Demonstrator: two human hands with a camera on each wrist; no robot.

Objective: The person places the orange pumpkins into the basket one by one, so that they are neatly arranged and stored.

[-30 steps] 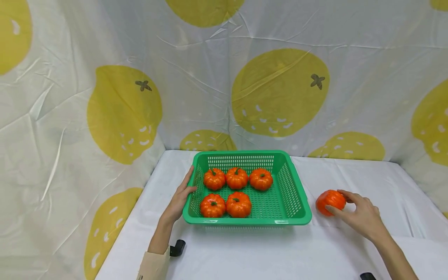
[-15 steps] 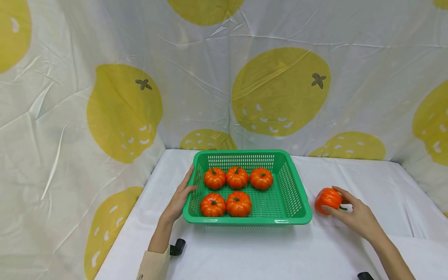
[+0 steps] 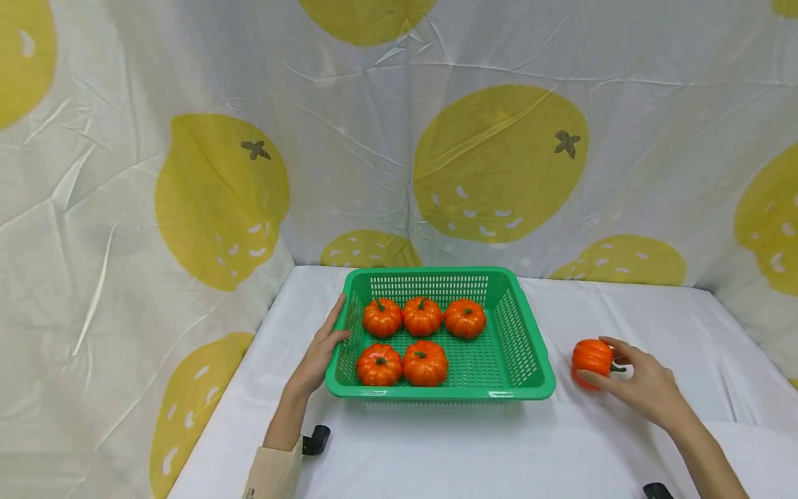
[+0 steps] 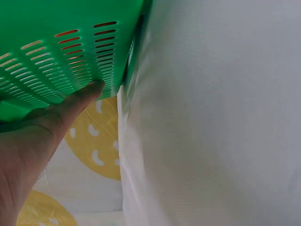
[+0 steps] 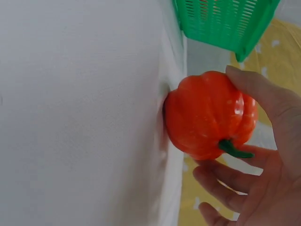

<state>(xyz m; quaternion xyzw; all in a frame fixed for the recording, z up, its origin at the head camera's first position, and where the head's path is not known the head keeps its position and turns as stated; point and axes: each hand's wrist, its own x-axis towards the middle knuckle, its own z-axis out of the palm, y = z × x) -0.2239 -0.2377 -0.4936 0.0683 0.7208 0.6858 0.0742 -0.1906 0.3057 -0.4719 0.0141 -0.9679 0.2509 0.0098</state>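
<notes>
My right hand (image 3: 645, 384) holds a small orange pumpkin (image 3: 590, 360) on its side on the white cloth, right of the basket. In the right wrist view the thumb lies on one side of that pumpkin (image 5: 207, 115) and fingers on the other; its green stem points toward the palm. A green plastic basket (image 3: 439, 394) holds several like pumpkins, three in the back row (image 3: 422, 317) and two in front (image 3: 425, 364). My left hand (image 3: 316, 357) grips the basket's left rim, thumb over the edge. In the left wrist view a finger (image 4: 80, 101) lies along the slotted outer wall.
White cloth (image 3: 436, 450) covers the table. A curtain with yellow lemon prints (image 3: 499, 166) hangs behind it and along the left. Inside the basket, bare mesh floor (image 3: 480, 364) shows at the front right. A black wrist device (image 3: 316, 441) sits by the left sleeve.
My right hand has turned the pumpkin so its stem, hidden before, now shows pointing right. Hand and pumpkin shifted slightly left, then back right. The left hand and basket have stayed still.
</notes>
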